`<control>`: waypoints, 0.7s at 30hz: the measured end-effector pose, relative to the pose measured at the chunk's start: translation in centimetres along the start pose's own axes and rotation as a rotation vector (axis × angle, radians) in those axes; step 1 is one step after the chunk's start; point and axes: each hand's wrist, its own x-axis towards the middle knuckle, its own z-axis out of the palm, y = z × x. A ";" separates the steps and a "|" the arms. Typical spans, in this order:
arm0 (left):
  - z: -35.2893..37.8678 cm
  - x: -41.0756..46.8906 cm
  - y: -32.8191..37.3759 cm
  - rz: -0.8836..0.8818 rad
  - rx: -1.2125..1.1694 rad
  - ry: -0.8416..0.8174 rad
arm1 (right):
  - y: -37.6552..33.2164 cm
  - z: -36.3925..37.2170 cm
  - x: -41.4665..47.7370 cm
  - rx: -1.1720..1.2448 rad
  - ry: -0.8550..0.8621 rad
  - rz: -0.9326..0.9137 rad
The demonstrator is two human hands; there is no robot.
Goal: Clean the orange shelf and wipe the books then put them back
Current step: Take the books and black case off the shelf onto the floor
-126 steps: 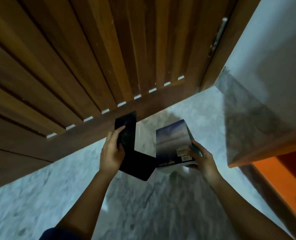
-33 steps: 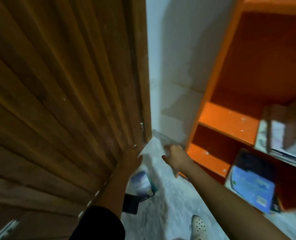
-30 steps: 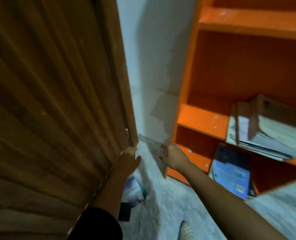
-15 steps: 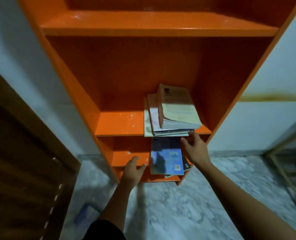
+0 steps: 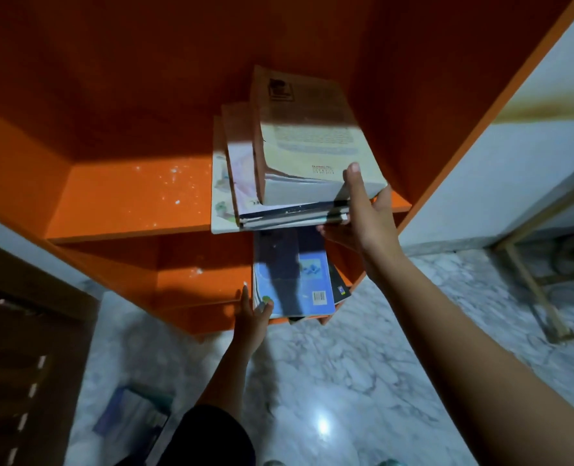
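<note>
Right hand point(image 5: 366, 227) has closed on the book stack point(image 5: 305, 146) at its overhanging edge; left hand point(image 5: 250, 317), fingers straight, touches the blue book point(image 5: 289, 284)

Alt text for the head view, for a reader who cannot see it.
The right hand grips the front of a stack of books on the orange shelf, thumb on top. The left hand touches a blue book on the board below; another book lies on the marble floor.

Stacked books point(image 5: 299, 183) lie right on the upper board point(image 5: 127, 196), above other books point(image 5: 292, 280) on the lower board point(image 5: 198, 284).
</note>
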 end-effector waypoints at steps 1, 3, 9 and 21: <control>0.6 0.3 -0.4 0.005 -0.014 0.015 | 0.1 0.2 -0.1 0.040 0.002 0.000; 1.6 0.9 -1.2 0.001 -0.040 0.042 | 0.3 0.3 -0.1 0.112 -0.006 -0.008; 3.6 3.5 -3.3 -0.059 -0.184 0.167 | 0.7 0.5 -0.2 0.196 0.025 -0.087; 7.2 6.7 -6.3 -0.082 -0.672 0.186 | 2.8 0.1 -4.3 0.259 0.085 -0.195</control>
